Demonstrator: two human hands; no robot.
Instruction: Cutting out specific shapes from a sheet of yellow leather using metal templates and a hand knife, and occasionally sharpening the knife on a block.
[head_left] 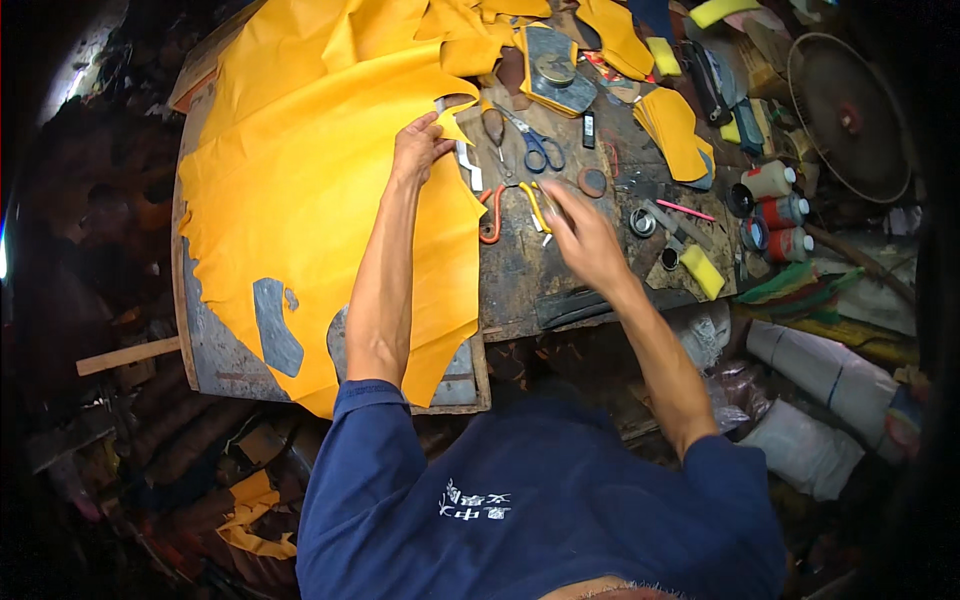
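Yellow leather sheet left of both hands, left hand on its right edge

Big yellow leather sheet covers the left side of the counter, long axis running roughly near to far; it spreads left of both hands. Left hand is nearer: fingers touch the sheet at its far right part, by a notched edge; can't tell if they pinch or just rest. Right hand is off the sheet, to the right, above the counter, fingers partly curled and blurred; can't tell if they hold anything. Two-tone-handled tool lies between the hands, handles toward the near side, closer to the right hand, contact unclear

Counts: 1 large sheet, with 1 big cutout and 1 small one at near left, another opening partly behind the left forearm; 1 two-tone-handled tool (one orange handle, one yellow); 1 pair of blue-handled scissors, far of the tool; 1 brown disc; 1 pink stick; 3 bottles at right
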